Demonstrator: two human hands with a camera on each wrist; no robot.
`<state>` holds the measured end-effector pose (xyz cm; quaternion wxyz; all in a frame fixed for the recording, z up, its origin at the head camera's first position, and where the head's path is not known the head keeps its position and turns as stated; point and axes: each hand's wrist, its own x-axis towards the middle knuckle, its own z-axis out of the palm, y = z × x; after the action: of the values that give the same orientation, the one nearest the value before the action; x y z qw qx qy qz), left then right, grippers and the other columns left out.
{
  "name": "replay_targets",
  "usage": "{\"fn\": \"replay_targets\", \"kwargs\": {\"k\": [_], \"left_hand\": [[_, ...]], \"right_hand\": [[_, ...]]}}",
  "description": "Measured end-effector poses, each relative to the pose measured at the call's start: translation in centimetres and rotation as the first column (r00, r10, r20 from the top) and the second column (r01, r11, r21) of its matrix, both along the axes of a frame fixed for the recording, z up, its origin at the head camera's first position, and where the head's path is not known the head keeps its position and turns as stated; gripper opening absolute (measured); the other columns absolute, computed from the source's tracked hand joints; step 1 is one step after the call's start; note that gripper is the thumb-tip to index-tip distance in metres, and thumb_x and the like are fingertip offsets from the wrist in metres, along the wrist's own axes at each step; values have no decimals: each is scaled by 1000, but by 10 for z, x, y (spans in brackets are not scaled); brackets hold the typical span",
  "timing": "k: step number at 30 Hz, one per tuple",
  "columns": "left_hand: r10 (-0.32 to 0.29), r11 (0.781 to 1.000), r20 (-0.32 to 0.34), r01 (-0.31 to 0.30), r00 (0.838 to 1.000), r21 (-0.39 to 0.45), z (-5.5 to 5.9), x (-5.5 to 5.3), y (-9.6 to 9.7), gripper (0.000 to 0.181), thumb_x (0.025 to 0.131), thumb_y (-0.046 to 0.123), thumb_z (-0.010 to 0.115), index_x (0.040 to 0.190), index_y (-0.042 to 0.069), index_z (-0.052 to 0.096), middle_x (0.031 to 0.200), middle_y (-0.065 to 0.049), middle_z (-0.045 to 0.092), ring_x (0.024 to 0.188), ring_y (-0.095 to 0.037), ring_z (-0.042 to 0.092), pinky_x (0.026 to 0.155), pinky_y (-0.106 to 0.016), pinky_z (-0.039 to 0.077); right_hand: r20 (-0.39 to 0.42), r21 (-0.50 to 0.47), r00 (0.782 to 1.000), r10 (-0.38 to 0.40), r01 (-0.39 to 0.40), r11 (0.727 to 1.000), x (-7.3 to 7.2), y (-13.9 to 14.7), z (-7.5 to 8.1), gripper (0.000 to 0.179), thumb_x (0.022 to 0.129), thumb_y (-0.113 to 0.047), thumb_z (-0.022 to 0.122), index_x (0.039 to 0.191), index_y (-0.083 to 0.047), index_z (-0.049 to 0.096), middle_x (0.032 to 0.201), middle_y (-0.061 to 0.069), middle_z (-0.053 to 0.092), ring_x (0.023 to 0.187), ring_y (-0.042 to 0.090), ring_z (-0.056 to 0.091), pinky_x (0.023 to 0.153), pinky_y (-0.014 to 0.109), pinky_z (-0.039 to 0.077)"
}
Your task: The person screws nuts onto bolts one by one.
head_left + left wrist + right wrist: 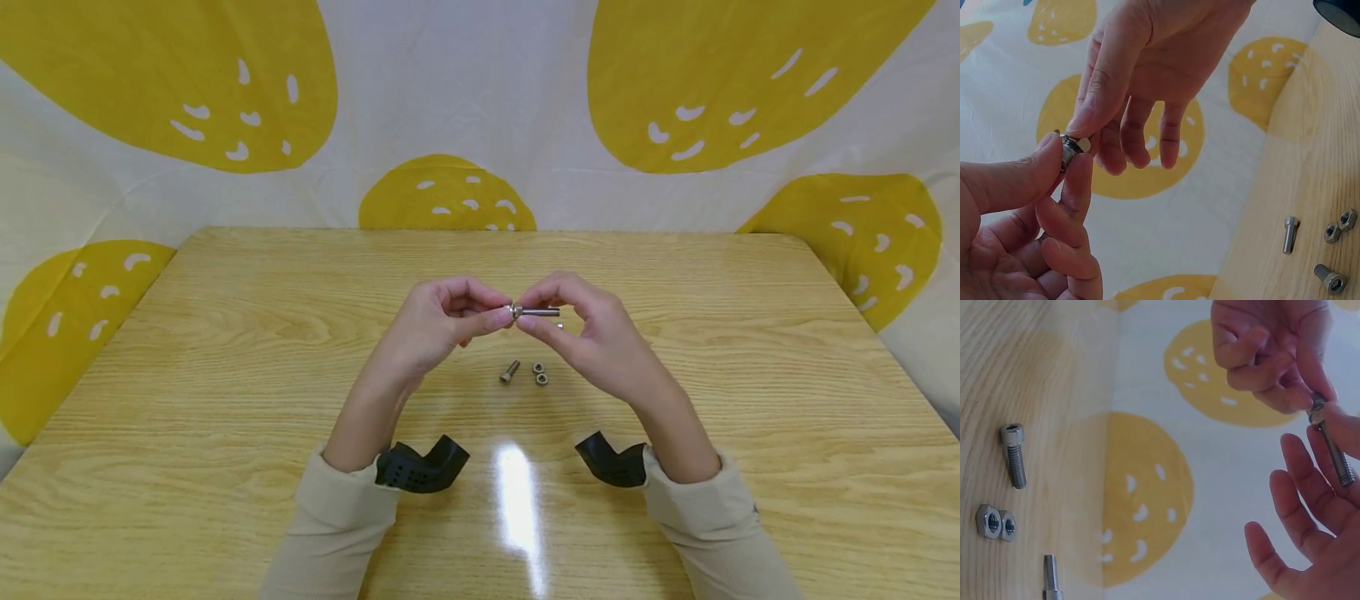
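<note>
My left hand pinches the head end of a metal bolt between thumb and fingers, above the table. The bolt lies nearly level in the head view, its threaded shank pointing right. Around the shank close to the head sits a nut, which my right hand pinches with thumb and index finger. Its other fingers are spread in the right wrist view. Fingertips of both hands meet around the nut and hide part of the head.
On the wooden table below lie a socket-head bolt, two nuts side by side, and another bolt, mostly behind the right hand in the head view. A patterned cloth hangs behind. Black wrist mounts extend from both sleeves.
</note>
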<state>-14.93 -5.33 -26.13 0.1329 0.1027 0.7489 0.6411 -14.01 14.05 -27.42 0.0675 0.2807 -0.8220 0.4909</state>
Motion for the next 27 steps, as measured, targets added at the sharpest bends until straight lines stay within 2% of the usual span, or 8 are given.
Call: {"fn": "replay_targets", "kwargs": {"k": [4, 9, 12, 16, 19, 21, 27], "left_hand": [[-2, 1000, 7, 2, 1000, -1, 0, 0, 1, 14, 85, 14, 69, 95, 5, 66, 82, 3, 68, 64, -12, 49, 56, -24, 32], [-17, 1000, 11, 17, 1000, 6, -1, 0, 2, 14, 84, 12, 69, 95, 4, 66, 85, 1, 70, 66, -12, 52, 57, -23, 32], [-21, 1000, 13, 21, 1000, 10, -2, 0, 3, 14, 84, 12, 69, 96, 4, 66, 87, -1, 71, 69, -11, 56, 57, -23, 31], [-10, 1000, 13, 10, 1000, 4, -2, 0, 2, 14, 85, 12, 68, 96, 5, 66, 86, 0, 70, 68, -12, 54, 56, -23, 31], [3, 1000, 11, -3, 1000, -6, 0, 0, 2, 14, 85, 13, 68, 97, 5, 66, 84, 2, 68, 65, -13, 50, 56, -24, 32], [5, 1000, 8, -4, 1000, -11, 0, 0, 2, 15, 85, 14, 68, 97, 5, 67, 83, 2, 68, 65, -13, 50, 56, -24, 33], [-1, 1000, 0, 1, 1000, -9, 0, 0, 1, 14, 85, 14, 68, 96, 5, 66, 85, 2, 69, 67, -12, 52, 57, -23, 33]], "right_hand": [[-11, 16, 1000, 6, -6, 1000, -1, -2, -3, 6, 91, -8, 58, 94, -5, 63, 93, 3, 63, 89, 12, 55, 84, 31, 45], [8, 42, 1000, -28, 28, 999, -2, -5, -4, 24, 98, -17, 49, 83, -8, 65, 84, 2, 63, 82, 15, 54, 74, 29, 44], [42, 65, 997, -59, 56, 996, -3, -4, -3, 33, 99, -26, 45, 84, -8, 68, 85, 4, 65, 84, 15, 54, 78, 33, 44], [82, 72, 995, -49, 44, 996, -1, 1, 1, 22, 94, -26, 56, 101, -9, 67, 98, 3, 66, 93, 14, 56, 87, 37, 44], [78, 50, 997, -26, 22, 999, 1, 2, 3, 20, 87, -16, 66, 106, -10, 63, 103, 1, 65, 99, 14, 56, 92, 38, 43], [54, 34, 998, -15, 13, 999, 2, 1, 4, 21, 84, -11, 68, 104, -7, 62, 102, 3, 65, 100, 14, 56, 94, 38, 42], [-7, 29, 1000, 13, -13, 1000, 1, 0, 1, 11, 87, -8, 64, 98, -6, 63, 97, 3, 64, 97, 13, 57, 92, 35, 43]]}}
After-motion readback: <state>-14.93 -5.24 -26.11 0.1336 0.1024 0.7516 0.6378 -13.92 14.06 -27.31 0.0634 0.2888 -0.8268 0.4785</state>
